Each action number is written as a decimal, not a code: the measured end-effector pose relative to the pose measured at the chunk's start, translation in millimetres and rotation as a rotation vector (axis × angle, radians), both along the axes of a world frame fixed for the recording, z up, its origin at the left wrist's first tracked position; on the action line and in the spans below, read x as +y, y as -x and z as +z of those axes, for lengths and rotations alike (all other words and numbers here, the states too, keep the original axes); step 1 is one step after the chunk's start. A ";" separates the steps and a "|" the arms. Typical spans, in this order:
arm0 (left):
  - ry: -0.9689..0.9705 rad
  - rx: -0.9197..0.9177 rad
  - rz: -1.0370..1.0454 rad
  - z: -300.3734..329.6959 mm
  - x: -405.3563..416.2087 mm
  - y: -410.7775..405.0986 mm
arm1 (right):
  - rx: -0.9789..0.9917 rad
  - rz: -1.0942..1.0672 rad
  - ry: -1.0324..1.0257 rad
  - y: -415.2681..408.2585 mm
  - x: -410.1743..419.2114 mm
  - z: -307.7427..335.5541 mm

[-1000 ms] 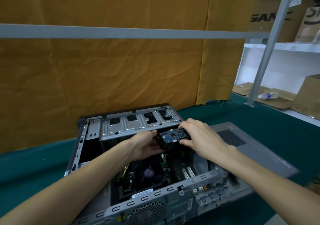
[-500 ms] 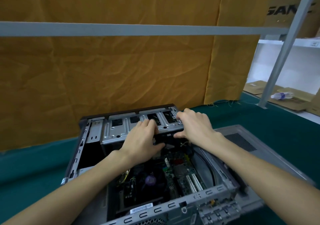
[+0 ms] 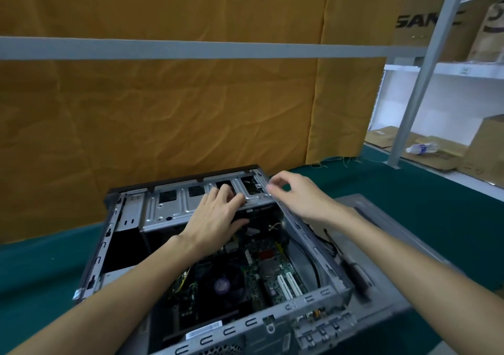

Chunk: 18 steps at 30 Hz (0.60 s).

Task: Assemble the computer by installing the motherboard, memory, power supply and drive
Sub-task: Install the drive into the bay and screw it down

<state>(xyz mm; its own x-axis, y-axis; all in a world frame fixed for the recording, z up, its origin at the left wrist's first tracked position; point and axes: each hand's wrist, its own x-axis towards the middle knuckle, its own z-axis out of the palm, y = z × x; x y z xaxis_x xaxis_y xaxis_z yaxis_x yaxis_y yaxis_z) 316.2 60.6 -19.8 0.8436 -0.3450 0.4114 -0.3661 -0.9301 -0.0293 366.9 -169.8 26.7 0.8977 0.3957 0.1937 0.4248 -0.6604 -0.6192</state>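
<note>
- Looking down from the head view, we see the open computer case [image 3: 174, 212] lying on the green table [image 3: 409, 207]
- Our left hand [image 3: 215, 218] rests with straight fingers on the metal drive cage [image 3: 169, 204] at the case's far end, thumb under its edge
- Our right hand [image 3: 297, 193] hovers over the cage's right corner, fingers loosely curled, gripping nothing
- We see the motherboard [image 3: 272, 267] inside, with the CPU fan [image 3: 222, 283] and 2 white slots [image 3: 289, 286]
- We cannot make out the drive; the dark space under the cage is blurred
</note>
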 end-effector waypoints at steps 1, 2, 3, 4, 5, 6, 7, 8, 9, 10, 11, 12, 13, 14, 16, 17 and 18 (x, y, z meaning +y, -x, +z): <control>0.009 0.004 0.000 0.0 -0.3 0.1 | 0.020 -0.051 -0.099 -1.6 -5.0 -1.1; 0.019 0.012 0.008 0.4 -1.2 0.0 | 0.032 -0.114 -0.155 -3.8 -11.2 -4.4; 0.023 0.020 0.020 0.6 -2.4 -0.4 | 0.030 -0.178 -0.143 -6.0 -19.3 -9.0; 0.019 0.028 0.036 0.8 -3.9 -1.3 | 0.018 -0.239 -0.065 -7.6 -29.3 -14.6; 0.008 0.032 0.051 0.9 -5.6 -2.3 | 0.005 -0.297 0.065 -8.0 -40.6 -21.5; -0.003 0.031 0.061 1.2 -7.2 -3.7 | -0.006 -0.352 0.214 -8.0 -52.8 -29.4; -0.004 0.024 0.061 1.7 -8.9 -4.5 | 0.004 -0.401 0.360 -6.9 -64.4 -37.2; 0.010 0.011 0.052 2.7 -10.6 -5.2 | 0.046 -0.433 0.489 -5.1 -74.3 -43.8; 0.032 -0.007 0.040 4.1 -12.7 -6.3 | 0.126 -0.442 0.602 -2.1 -82.4 -48.7; 0.054 -0.028 0.033 5.7 -14.7 -8.4 | 0.224 -0.434 0.682 0.8 -88.0 -53.4; 0.068 -0.041 0.037 7.4 -17.1 -11.5 | 0.321 -0.417 0.732 3.5 -91.4 -56.6; 0.078 -0.041 0.049 8.7 -19.7 -15.2 | 0.389 -0.401 0.754 6.3 -92.9 -59.7; 0.089 -0.028 0.065 9.7 -21.8 -19.3 | 0.419 -0.397 0.775 8.4 -92.6 -62.5; 0.102 -0.006 0.079 10.2 -23.7 -23.9 | 0.428 -0.388 0.800 9.8 -92.6 -64.9; 0.110 0.057 0.108 9.2 -24.5 -31.4 | 0.442 -0.368 0.829 10.2 -94.2 -71.0; 0.106 0.087 0.119 8.2 -23.9 -33.4 | 0.452 -0.357 0.840 11.2 -94.9 -73.0; 0.103 0.112 0.122 7.3 -23.1 -34.5 | 0.453 -0.348 0.848 12.0 -95.9 -74.2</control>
